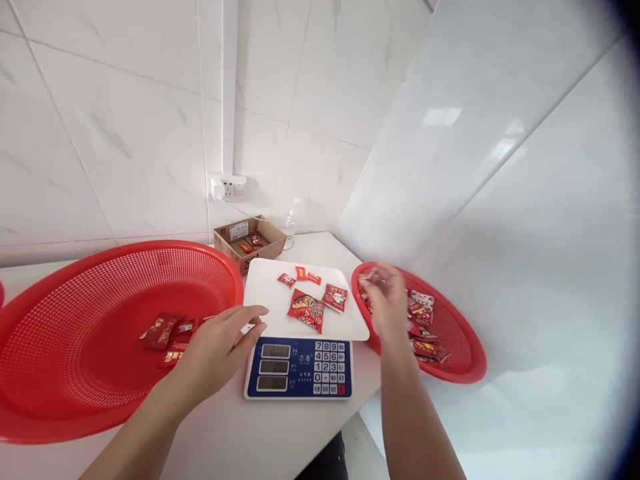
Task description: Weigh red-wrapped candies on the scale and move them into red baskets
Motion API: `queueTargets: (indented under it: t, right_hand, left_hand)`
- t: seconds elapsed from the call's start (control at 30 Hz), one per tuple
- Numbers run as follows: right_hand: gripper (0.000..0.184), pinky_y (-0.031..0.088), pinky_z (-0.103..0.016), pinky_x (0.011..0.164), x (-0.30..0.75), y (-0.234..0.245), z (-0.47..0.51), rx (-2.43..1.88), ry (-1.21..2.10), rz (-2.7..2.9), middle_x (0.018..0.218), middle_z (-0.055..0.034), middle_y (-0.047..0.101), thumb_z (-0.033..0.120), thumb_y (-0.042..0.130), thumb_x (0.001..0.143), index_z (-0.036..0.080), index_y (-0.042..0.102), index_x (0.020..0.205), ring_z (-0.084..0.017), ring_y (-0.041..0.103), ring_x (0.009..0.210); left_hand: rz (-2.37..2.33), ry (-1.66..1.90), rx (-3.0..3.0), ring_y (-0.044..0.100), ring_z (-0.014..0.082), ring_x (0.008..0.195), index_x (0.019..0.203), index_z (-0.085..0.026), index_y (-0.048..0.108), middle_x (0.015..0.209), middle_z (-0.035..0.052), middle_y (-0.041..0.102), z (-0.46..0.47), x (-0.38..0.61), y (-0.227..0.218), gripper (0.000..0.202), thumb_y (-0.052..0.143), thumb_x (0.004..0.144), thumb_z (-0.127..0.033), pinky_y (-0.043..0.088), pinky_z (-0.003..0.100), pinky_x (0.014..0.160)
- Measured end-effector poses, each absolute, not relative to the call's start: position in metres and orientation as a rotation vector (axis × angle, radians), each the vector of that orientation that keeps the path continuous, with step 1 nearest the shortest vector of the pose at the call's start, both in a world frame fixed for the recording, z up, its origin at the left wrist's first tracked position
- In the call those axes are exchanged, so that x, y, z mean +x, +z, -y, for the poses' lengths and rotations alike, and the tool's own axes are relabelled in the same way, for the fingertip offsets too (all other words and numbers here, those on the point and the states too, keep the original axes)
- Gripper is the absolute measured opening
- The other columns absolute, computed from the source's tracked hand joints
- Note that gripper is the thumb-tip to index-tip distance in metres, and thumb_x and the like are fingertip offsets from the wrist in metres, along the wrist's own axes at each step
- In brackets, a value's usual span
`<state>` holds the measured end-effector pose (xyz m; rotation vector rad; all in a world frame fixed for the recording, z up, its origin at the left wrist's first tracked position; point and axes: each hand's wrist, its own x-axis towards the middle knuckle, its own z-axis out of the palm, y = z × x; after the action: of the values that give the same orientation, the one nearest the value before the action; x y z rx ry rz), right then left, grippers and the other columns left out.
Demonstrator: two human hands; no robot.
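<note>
A white weighing pan [270, 300] on a digital scale [299, 369] carries several red snack packets. The largest, a red packet with a food picture [306, 310], lies near the middle, beside a square red packet [335, 297]. My left hand [225, 350] hovers at the pan's left edge, fingers stretched out and holding nothing. Over the left rim of the right red basket [465, 347], my right hand [389, 300] pinches a small packet [367, 277], its print blurred. Other packets [423, 308] lie in that basket beneath and beside the hand.
A large red perforated basket [125, 267] stands on the left, with several red packets [163, 331] inside. Behind the scale sit a cardboard box [273, 248] holding red packets and a clear plastic bottle [291, 217]. A wall socket [229, 188] has a plug in it.
</note>
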<state>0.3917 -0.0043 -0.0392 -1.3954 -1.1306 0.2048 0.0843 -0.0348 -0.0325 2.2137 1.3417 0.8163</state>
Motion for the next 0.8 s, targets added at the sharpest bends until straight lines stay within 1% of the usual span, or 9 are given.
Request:
queueTargets:
  t: [0.07,0.13,0.27,0.37,0.5,0.6,0.7,0.8]
  right_hand:
    - [0.058,0.050,-0.035,0.083,0.413,-0.049,0.023,-1.435,0.144,0.992,0.119,-0.0098,0.060,0.032,0.057,0.073,0.020,0.048,0.130,-0.020,0.061,0.097]
    - [0.056,0.049,-0.038,0.086,0.432,-0.060,0.039,-1.571,0.134,0.973,0.119,-0.0089,0.061,0.032,0.054,0.074,0.021,0.051,0.129,-0.022,0.061,0.099]
    - [0.053,0.040,-0.043,0.102,0.449,-0.074,0.055,-1.849,0.151,1.133,0.127,-0.0096,0.060,0.034,0.052,0.074,0.020,0.058,0.125,-0.026,0.054,0.115]
    - [0.053,0.035,-0.045,0.106,0.449,-0.078,0.053,-1.899,0.130,1.234,0.131,-0.0093,0.058,0.036,0.051,0.076,0.020,0.057,0.126,-0.026,0.051,0.121]
    - [0.054,0.035,-0.045,0.107,0.446,-0.077,0.047,-1.875,0.149,1.227,0.132,-0.0087,0.058,0.039,0.054,0.075,0.021,0.057,0.126,-0.026,0.051,0.122]
    - [0.056,0.040,-0.045,0.102,0.447,-0.076,0.048,-1.841,0.246,1.088,0.125,-0.0089,0.062,0.046,0.058,0.074,0.021,0.060,0.124,-0.026,0.055,0.116]
    - [0.056,0.051,-0.041,0.089,0.454,-0.076,0.051,-1.703,0.464,0.885,0.114,-0.0065,0.067,0.050,0.061,0.073,0.024,0.061,0.122,-0.024,0.063,0.104]
    - [0.055,0.057,-0.038,0.076,0.461,-0.078,0.053,-1.518,0.667,0.732,0.099,-0.0029,0.071,0.047,0.069,0.066,0.025,0.062,0.115,-0.021,0.067,0.090]
  left_hand:
    - [-1.315,0.819,2.223,0.067,0.0221,0.098,0.111,-0.029,0.063,0.111,0.0019,0.071,0.035,0.085,-0.033,0.036,0.037,0.092,-0.047,0.051,0.036,0.085]
    - [-1.302,0.807,2.227,0.067,0.0220,0.095,0.110,-0.029,0.063,0.112,0.0018,0.071,0.035,0.086,-0.033,0.036,0.037,0.092,-0.047,0.051,0.037,0.084]
    - [-1.307,0.801,2.216,0.067,0.0228,0.098,0.112,-0.030,0.062,0.113,0.0017,0.070,0.035,0.087,-0.034,0.037,0.036,0.092,-0.049,0.051,0.038,0.084]
    - [-1.301,0.820,2.226,0.066,0.0228,0.097,0.111,-0.028,0.063,0.111,0.0032,0.071,0.035,0.087,-0.034,0.038,0.037,0.092,-0.049,0.051,0.037,0.083]
    - [-1.296,0.826,2.232,0.067,0.0224,0.096,0.110,-0.028,0.063,0.111,0.0037,0.071,0.035,0.087,-0.034,0.038,0.037,0.092,-0.049,0.052,0.035,0.082]
    - [-1.302,0.808,2.233,0.066,0.0221,0.098,0.110,-0.028,0.063,0.112,0.0026,0.071,0.035,0.087,-0.034,0.037,0.038,0.092,-0.048,0.051,0.036,0.083]
    - [-1.308,0.787,2.225,0.066,0.0220,0.098,0.112,-0.029,0.062,0.113,0.0019,0.070,0.034,0.088,-0.034,0.036,0.037,0.092,-0.047,0.051,0.036,0.083]
    - [-1.318,0.762,2.230,0.065,0.0228,0.101,0.113,-0.029,0.062,0.115,0.0023,0.070,0.034,0.090,-0.034,0.037,0.037,0.092,-0.047,0.051,0.037,0.084]
